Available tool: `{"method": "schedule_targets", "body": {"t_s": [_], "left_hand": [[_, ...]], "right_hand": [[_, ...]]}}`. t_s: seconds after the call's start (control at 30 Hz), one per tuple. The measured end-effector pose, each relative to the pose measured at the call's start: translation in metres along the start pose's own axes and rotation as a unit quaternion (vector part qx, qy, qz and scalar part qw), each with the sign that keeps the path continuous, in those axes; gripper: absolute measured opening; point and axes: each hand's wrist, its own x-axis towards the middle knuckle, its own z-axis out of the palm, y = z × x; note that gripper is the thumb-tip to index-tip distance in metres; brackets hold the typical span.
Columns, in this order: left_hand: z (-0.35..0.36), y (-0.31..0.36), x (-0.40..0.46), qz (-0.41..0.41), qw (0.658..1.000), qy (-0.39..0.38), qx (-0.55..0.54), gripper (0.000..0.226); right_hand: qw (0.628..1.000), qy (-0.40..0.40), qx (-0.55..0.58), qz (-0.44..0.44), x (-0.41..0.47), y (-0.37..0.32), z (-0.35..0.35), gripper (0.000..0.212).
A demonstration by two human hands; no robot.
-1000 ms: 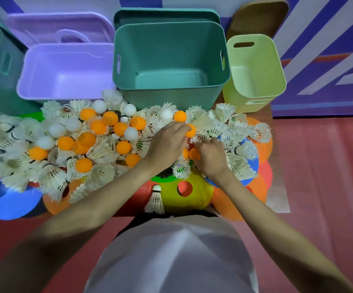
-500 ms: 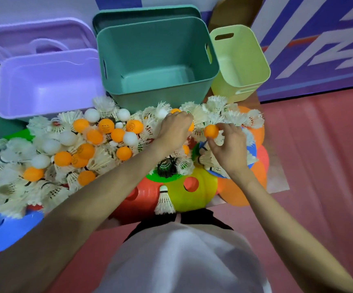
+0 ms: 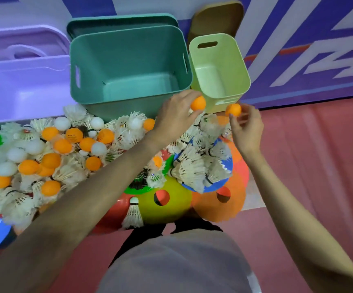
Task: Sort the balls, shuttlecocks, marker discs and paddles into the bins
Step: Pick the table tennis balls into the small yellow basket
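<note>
Both bare arms reach forward, each hand raised and pinching something small

The left hand [image 3: 176,115] is turned palm-down, thumb and fingers curled round a small orange plastic ball [image 3: 198,103]; its forearm crosses diagonally from the lower left. The right hand [image 3: 247,127] pinches a second small orange plastic ball [image 3: 233,109] at its fingertips, wrist bent, forearm entering from the lower right

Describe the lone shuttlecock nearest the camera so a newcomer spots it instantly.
Start at the round yellow plastic marker disc at the pile's near edge. On its left rim stands the white feathered shuttlecock, cork up. Unlike the heaped ones, it stands alone, apart from the pile.
</note>
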Motion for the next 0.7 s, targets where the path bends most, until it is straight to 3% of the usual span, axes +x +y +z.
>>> {"method": "schedule_targets", "body": {"t_s": [0.37,0.5,0.7], "left_hand": [[0.048,0.009,0.111,-0.058,0.995,-0.053,0.056,0.051],[0.036,0.012,0.102,-0.025,0.999,-0.016,0.028,0.043],[0.002,0.005,0.031,0.007,1.000,0.015,-0.012,0.031]], "right_hand": [[0.994,-0.083,-0.062,-0.039,0.118,0.015,0.015,0.041],[0.994,-0.093,-0.042,-0.041,0.108,0.013,0.020,0.039],[0.977,-0.168,-0.013,-0.132,0.047,0.007,0.025,0.027]]}}
